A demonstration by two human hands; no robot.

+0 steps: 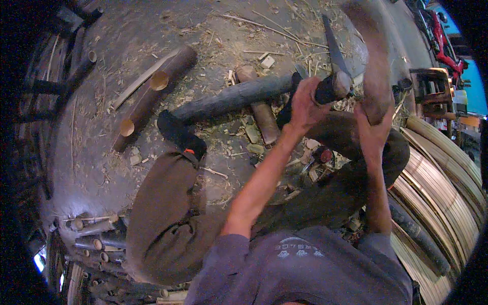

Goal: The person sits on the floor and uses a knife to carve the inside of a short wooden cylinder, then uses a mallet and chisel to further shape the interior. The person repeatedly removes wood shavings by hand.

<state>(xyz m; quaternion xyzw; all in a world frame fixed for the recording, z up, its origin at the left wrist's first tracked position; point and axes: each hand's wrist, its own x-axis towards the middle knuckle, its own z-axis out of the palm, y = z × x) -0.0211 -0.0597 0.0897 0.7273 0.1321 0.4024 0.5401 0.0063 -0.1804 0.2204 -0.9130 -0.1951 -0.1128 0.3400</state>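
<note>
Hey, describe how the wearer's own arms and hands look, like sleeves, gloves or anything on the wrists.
The left hand and right hand are bare, and no glove, watch or band shows; motion blur softens the right. Short, plain, dark greyish sleeves leave both forearms uncovered, matching the shirt, which bears a pale print.

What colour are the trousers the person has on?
Dark brown trousers, clearest in the head view.

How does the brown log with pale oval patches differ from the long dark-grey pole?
The brown log shows two pale oval patches; the dark-grey pole shows none. The log lies steeply slanted in the picture, the pole much nearer level. Both look long and rounded.
</note>
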